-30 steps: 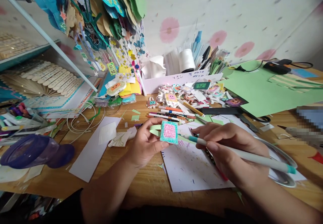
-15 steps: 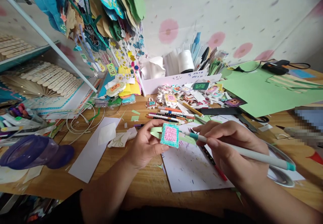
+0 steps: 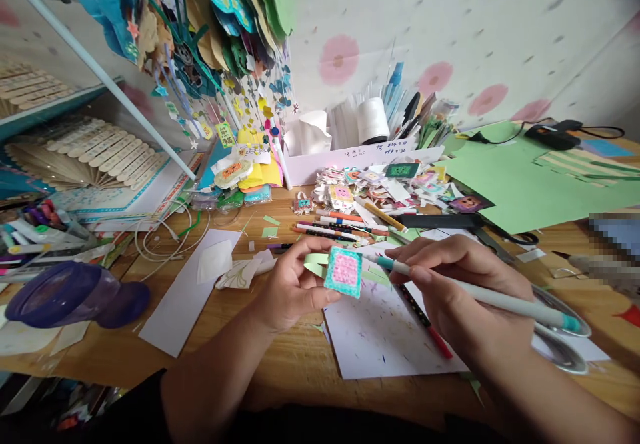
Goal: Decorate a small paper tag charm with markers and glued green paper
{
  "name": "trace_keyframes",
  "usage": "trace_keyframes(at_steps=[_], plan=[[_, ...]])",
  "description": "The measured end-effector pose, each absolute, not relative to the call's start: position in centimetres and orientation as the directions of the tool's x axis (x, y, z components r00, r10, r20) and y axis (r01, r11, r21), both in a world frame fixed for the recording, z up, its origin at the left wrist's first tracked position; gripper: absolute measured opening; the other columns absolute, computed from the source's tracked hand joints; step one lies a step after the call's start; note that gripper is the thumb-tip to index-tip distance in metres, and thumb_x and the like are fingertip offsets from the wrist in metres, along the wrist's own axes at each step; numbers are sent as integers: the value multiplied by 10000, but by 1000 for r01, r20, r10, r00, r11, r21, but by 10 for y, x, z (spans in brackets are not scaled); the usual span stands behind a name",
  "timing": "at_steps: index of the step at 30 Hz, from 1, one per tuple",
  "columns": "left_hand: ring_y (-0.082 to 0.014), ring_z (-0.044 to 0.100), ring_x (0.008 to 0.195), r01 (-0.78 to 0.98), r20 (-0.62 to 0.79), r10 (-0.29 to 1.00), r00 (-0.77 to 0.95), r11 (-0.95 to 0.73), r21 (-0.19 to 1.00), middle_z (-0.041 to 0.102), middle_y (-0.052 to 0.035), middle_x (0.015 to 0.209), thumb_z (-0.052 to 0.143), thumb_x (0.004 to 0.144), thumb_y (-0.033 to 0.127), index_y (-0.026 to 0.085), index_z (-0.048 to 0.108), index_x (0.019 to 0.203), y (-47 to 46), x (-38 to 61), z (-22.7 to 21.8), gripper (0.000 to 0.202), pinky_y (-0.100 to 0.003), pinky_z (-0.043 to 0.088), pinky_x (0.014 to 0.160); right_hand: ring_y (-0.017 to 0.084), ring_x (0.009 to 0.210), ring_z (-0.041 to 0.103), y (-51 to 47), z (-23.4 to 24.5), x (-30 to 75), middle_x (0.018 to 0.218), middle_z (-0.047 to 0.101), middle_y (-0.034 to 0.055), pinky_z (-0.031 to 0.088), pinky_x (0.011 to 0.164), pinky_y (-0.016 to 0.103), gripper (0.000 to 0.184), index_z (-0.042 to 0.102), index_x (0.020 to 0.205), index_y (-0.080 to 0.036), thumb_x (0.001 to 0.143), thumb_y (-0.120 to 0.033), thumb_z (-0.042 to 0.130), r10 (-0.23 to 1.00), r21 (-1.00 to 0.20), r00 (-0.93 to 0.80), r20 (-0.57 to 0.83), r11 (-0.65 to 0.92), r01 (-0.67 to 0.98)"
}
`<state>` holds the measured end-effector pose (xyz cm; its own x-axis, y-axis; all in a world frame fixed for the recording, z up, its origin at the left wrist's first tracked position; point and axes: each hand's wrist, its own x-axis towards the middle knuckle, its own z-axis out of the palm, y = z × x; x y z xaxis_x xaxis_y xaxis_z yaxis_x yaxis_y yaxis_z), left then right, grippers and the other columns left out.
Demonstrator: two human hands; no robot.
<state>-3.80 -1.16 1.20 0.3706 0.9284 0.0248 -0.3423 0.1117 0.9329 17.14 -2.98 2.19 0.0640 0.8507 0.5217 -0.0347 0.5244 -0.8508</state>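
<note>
Between the thumb and fingers of my left hand (image 3: 293,284) is a small square paper piece (image 3: 344,271), coloured pink in the middle with a teal border. A pale green paper loop (image 3: 315,264) sticks out from its left side. My right hand (image 3: 465,291) grips a white marker pen (image 3: 500,295) with teal ends, its tip pointing left toward the square's right edge. The tip looks slightly apart from the paper. Below both hands lies a white sheet (image 3: 370,347) marked with coloured strokes, with a dark pencil (image 3: 420,317) with a red end on it.
Several markers (image 3: 335,227) lie behind the hands, before a heap of small paper cutouts (image 3: 370,191). A purple cup (image 3: 80,297) lies at the left beside a white paper strip (image 3: 185,304). Large green paper (image 3: 495,184) covers the back right. Paper ornaments (image 3: 240,4) hang above.
The marker's tip has moved away from the square's edge. The square is tilted a little more, and the whole view has shifted slightly.
</note>
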Motion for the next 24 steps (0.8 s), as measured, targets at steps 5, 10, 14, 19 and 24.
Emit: trace_keyframes(at_steps=[5, 10, 14, 19, 24], plan=[[-117, 605, 773, -288, 43, 924, 381, 75, 955, 608, -16, 964, 788, 593, 122, 216, 590, 1019, -12, -35, 18, 479, -219, 494, 694, 178, 653, 619, -31, 26, 169, 664, 653, -8, 511, 841, 438, 46, 657, 809, -237, 827, -197, 644, 826, -821, 38, 562, 563, -92], [-118, 590, 730, -69, 9, 931, 364, 17, 997, 618, -28, 934, 757, 615, 128, 200, 555, 1002, -13, -31, 21, 443, -204, 462, 628, 204, 741, 654, -36, 32, 163, 732, 671, 18, 545, 756, 399, 132, 636, 838, -231, 786, -110, 643, 782, -770, -106, 614, 623, 137], [-134, 600, 762, -21, 34, 933, 359, -28, 999, 636, -33, 932, 771, 603, 136, 201, 539, 990, -13, -30, 20, 456, -217, 466, 648, 195, 689, 655, -36, 37, 159, 722, 669, 19, 551, 666, 355, 143, 615, 837, -233, 776, -105, 634, 744, -704, -180, 643, 667, 243], [-140, 605, 764, -1, 44, 937, 348, -46, 999, 640, -36, 909, 789, 596, 145, 192, 546, 988, -12, -31, 19, 464, -215, 462, 637, 178, 613, 623, -35, 39, 158, 656, 643, 7, 564, 720, 403, 138, 597, 820, -230, 784, -97, 584, 702, -693, -270, 658, 706, 147], [-132, 602, 769, 6, 44, 935, 352, -49, 999, 644, -31, 920, 780, 590, 111, 193, 541, 982, -11, -32, 19, 467, -213, 468, 654, 180, 633, 628, -36, 39, 159, 675, 646, 11, 564, 720, 404, 161, 606, 826, -228, 766, -79, 605, 713, -696, -254, 654, 698, 167]])
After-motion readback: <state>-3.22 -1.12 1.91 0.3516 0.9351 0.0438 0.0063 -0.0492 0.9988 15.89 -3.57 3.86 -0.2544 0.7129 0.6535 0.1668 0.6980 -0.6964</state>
